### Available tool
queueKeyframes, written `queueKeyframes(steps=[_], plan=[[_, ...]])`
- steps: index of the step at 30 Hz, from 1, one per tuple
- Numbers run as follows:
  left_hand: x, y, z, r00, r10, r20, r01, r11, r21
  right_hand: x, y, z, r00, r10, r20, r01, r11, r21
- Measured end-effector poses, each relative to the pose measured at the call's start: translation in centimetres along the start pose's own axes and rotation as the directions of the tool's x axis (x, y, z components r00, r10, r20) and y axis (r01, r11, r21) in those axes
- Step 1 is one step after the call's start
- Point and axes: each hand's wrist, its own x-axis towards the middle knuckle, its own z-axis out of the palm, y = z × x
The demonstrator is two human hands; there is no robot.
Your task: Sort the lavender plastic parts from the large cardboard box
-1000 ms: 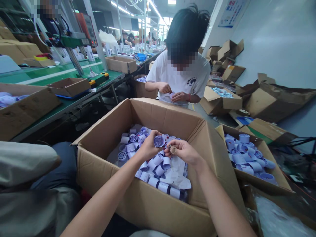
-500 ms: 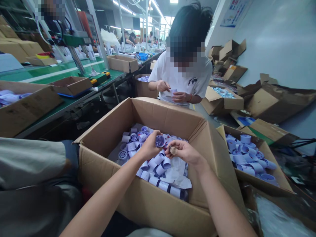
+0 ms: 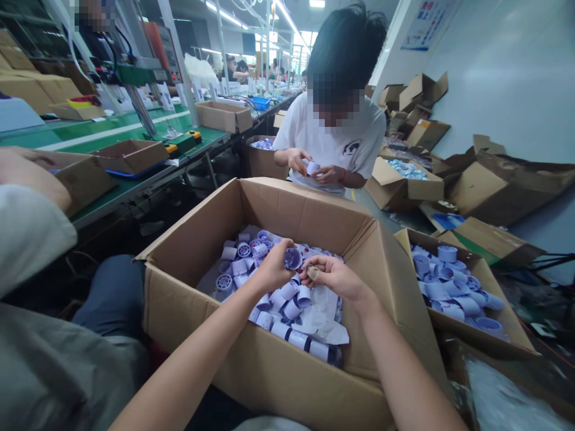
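Steady the lilac cup the left hand grips, mouth in view, near the brownish part the right hand pinches

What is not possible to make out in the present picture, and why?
Head view:
Small part in the right hand: too small, partly covered by that hand.
Purple cup in the left hand: left side covered by that hand.
Bottom of the big box: mostly covered by the piled pieces.
Another person's hand: cut off by the left edge.
Wall poster: print too small and blurred.
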Motion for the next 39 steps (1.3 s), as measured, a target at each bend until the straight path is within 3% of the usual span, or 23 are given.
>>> queueKeyframes(steps=[10,21,34,39], plan=[[0.0,0.2,0.0,1.0,-0.013,0.017,0.013,1.0,0.015,0.1,-0.2,0.3,0.994,-0.038,-0.1,0.038,0.999,0.001],[0.0,0.2,0.1,1.0,-0.003,0.018,0.002,1.0,0.016,0.4,0.1,0.0,0.992,-0.063,-0.113,0.06,0.998,-0.027],[-0.2,0.6,-0.1,0.999,-0.024,0.03,0.023,0.999,0.028,0.9,0.7,0.7,0.929,-0.266,-0.258,0.166,0.921,-0.351],[-0.2,0.6,0.0,0.999,0.019,0.034,-0.019,1.0,0.014,1.2,1.4,0.8,0.894,-0.345,-0.286,0.196,0.876,-0.441]])
